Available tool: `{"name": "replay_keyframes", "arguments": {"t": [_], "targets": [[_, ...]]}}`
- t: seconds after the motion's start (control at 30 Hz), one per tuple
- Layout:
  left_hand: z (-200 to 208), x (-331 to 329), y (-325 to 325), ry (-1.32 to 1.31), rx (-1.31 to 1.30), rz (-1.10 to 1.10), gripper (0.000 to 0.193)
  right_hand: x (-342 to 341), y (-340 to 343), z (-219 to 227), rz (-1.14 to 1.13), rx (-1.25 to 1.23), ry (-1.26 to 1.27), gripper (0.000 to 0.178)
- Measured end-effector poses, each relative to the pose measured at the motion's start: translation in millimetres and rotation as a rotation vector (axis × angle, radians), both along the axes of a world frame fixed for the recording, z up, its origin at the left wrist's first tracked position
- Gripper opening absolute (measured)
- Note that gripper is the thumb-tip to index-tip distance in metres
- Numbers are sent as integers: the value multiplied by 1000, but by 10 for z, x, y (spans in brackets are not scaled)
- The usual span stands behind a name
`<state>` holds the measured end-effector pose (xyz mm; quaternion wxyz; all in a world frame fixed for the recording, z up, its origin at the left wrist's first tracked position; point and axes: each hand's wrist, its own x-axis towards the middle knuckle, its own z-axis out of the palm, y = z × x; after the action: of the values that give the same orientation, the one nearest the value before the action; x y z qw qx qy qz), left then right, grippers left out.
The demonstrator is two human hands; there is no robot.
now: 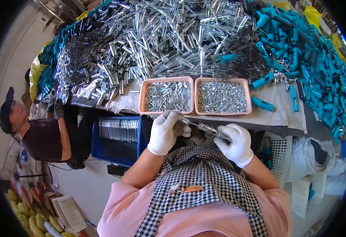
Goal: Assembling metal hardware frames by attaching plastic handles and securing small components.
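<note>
In front of my apron, both white-gloved hands are closed on a metal rod-and-sleeve assembly (208, 129). My left hand (164, 133) pinches its upper left end, where a short silvery piece meets a thin rod. My right hand (235, 144) grips the thicker lower right end, which has a darker tip. Whether the two ends are one joined piece cannot be made out. Just beyond my hands, at the table edge, sit two pink trays. The left tray (142, 98) holds slim metal pins (169, 96); the right tray (249, 103) holds small shiny metal pieces (222, 96).
Metal rods and tubes (173, 35) heap across the table, with dark springs (244, 55) and teal sleeves (277, 43) to the right. A blue crate (117, 153) holding a row of metal parts stands at left, near another person (42, 134). White baskets (280, 154) stand at right.
</note>
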<state>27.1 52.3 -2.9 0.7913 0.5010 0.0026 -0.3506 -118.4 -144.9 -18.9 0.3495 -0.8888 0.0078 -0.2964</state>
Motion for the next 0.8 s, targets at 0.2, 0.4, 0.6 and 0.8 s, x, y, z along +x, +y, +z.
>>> {"name": "replay_keyframes", "arguments": {"t": [0.2, 0.4, 0.6, 0.8], "targets": [[26, -49, -48, 4, 0, -7, 23, 4, -11, 45, 13, -6, 17, 32], [45, 17, -54, -25, -21, -66, 23, 0, -71, 13, 17, -4, -24, 34], [20, -61, -128, -6, -21, -89, 22, 11, -58, 4, 18, 9, -27, 35], [-85, 35, -88, 72, -107, -316, 23, -31, -110, 8, 60, 40, -50, 39]]}}
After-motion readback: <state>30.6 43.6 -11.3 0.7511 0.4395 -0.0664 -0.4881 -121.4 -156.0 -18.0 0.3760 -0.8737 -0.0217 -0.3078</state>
